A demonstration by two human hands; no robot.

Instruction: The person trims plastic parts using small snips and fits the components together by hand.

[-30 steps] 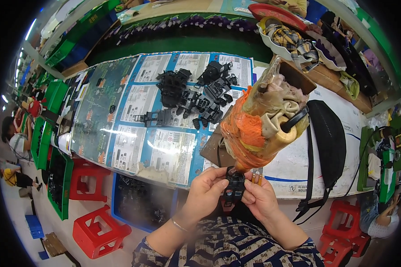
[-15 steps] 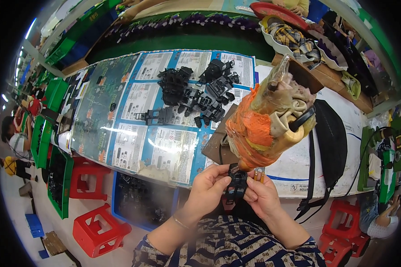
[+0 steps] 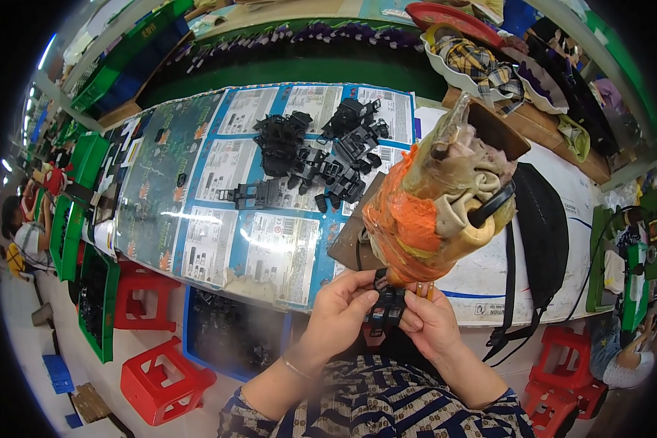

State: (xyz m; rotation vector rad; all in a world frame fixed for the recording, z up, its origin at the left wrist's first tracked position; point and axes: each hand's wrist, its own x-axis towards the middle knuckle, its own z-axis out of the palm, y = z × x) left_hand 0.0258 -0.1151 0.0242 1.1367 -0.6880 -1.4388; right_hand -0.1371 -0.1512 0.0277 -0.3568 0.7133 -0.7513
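Note:
Close to my body, a small black plastic frame-like part (image 3: 388, 305) sits between my two hands. My left hand (image 3: 341, 310) pinches its left side with thumb and fingers. On its right side, my right hand (image 3: 428, 319) grips it with closed fingers. Just above the part is the narrow lower end of a bulky tool (image 3: 434, 212) wrapped in cloth, orange material and clear plastic. Whether its tip touches the part is hidden. Farther away on the table lies a heap of similar black plastic parts (image 3: 281, 142), with one part (image 3: 252, 195) at its near left edge.
Printed sheets under a glossy cover line the table (image 3: 212, 226). A black bag (image 3: 540, 226) lies on the right. Below the table edge are a blue crate (image 3: 233, 332) with dark parts and a red stool (image 3: 160, 379). Green trays (image 3: 98, 299) stand left; a green belt (image 3: 270, 80) runs behind.
The view has shifted slightly, and the wrapped tool appears a little lower and farther left. Both hands keep their hold on the black part. A co-worker's arm at the far left has drawn back.

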